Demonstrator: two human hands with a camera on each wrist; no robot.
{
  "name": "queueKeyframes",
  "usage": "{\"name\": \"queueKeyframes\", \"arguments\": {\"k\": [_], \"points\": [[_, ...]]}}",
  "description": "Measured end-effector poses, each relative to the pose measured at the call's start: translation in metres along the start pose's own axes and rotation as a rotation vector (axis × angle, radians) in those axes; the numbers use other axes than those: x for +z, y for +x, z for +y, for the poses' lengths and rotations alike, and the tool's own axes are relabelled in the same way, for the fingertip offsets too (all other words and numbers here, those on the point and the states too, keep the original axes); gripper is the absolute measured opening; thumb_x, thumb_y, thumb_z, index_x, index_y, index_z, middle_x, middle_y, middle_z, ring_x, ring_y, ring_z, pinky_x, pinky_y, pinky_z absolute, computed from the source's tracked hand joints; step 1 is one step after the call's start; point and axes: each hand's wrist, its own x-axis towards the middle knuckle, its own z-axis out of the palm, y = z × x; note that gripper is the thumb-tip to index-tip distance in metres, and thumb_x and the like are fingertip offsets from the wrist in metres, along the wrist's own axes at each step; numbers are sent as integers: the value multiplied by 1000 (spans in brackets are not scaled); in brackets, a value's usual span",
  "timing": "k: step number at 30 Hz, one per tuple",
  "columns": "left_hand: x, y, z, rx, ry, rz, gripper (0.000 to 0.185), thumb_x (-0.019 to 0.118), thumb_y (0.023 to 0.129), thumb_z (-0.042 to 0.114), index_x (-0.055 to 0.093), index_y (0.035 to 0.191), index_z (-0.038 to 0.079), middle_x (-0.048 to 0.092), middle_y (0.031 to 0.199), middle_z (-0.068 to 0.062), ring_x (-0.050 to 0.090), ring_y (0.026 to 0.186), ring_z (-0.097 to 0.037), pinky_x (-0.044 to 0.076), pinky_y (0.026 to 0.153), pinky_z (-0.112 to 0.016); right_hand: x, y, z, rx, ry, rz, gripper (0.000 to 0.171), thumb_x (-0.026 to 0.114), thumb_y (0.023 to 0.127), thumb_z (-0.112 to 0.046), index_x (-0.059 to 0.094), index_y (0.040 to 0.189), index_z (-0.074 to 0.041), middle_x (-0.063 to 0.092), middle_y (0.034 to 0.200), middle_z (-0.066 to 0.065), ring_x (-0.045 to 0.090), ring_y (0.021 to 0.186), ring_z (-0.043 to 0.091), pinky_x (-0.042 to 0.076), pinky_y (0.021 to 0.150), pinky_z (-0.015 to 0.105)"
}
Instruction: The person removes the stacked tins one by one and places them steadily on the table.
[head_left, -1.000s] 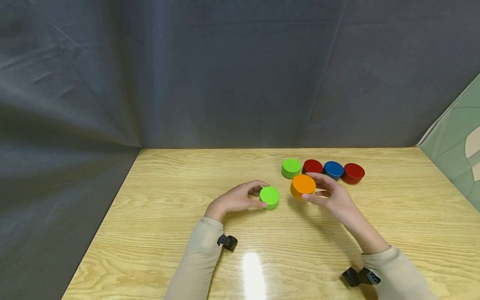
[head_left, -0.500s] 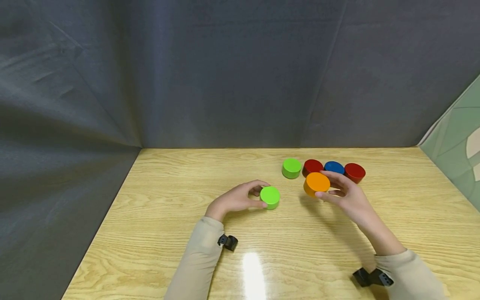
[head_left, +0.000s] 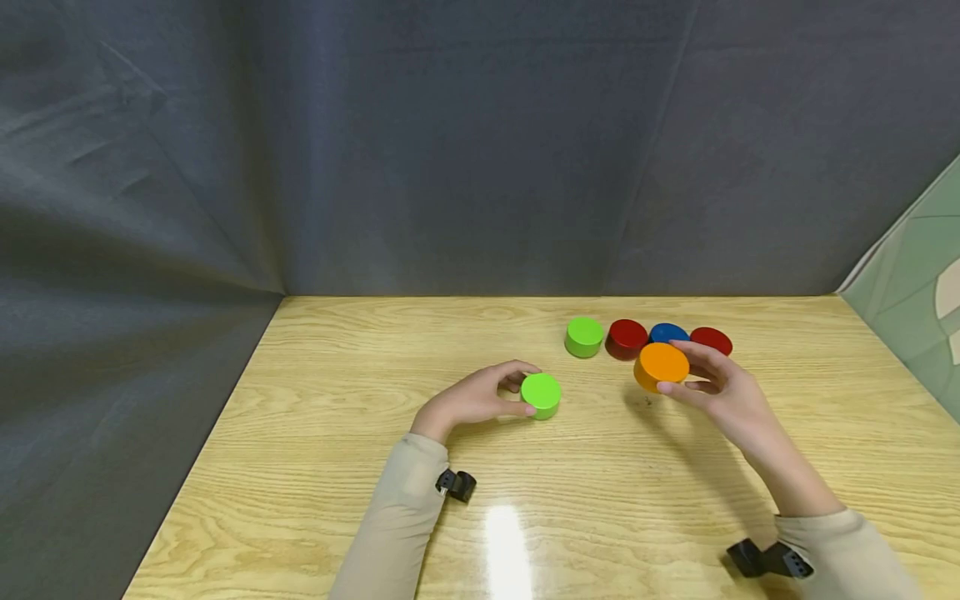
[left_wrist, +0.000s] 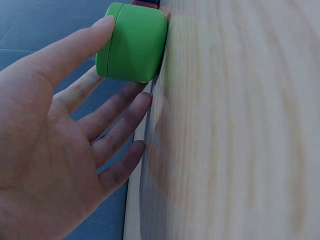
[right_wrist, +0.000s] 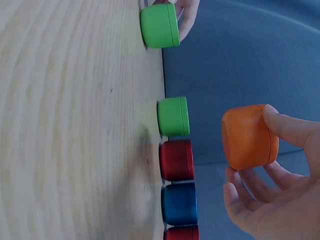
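My left hand (head_left: 521, 388) rests on the wooden table (head_left: 360, 433) and grips a light green disc (head_left: 541, 393), thumb on the near side, fingers curled round the far side. The left wrist view shows that green disc (left_wrist: 132, 42) standing on the wood, my thumb along it. My right hand (head_left: 686, 371) pinches an orange disc (head_left: 662, 365) and holds it in the air. In the right wrist view the orange disc (right_wrist: 250, 136) hangs well off the table, above the row of discs.
A row of discs stands at the back right: green (head_left: 584, 336), red (head_left: 626, 337), blue (head_left: 667, 332), and a second red disc (head_left: 711, 339). Dark cloth (head_left: 450, 150) closes off the back and left. A green panel (head_left: 915, 275) stands at the right.
My right hand has carried the orange disc to the right and slightly up, until it is over the blue disc in the row. My left hand and its green disc have stayed put.
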Motion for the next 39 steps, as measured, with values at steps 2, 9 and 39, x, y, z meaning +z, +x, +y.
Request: {"name": "queueKeyframes", "arguments": {"k": [2,9,39], "points": [[0,0,0,-2,3,2,58,74,91,21,50,143,15,59,127,1,55,117,-15,43,102,-31,-3,-1,3,8,-4,1,63,73,92,-22,45,144,0,53,120,-10,53,98,-5,45,79,7],[1,0,1,-4,8,3,57,74,91,21,50,143,15,59,126,1,55,117,-15,43,101,-31,-11,-4,12,12,-33,23,64,73,92,-19,44,144,3,52,119,-12,53,95,-7,47,77,7],[1,0,-2,0,14,4,58,74,92,22,49,144,15,58,129,1,54,119,-15,43,102,-30,-43,-14,42,122,-63,89,66,72,93,-27,43,148,-4,46,111,-30,48,94,-9,44,72,5]]}}
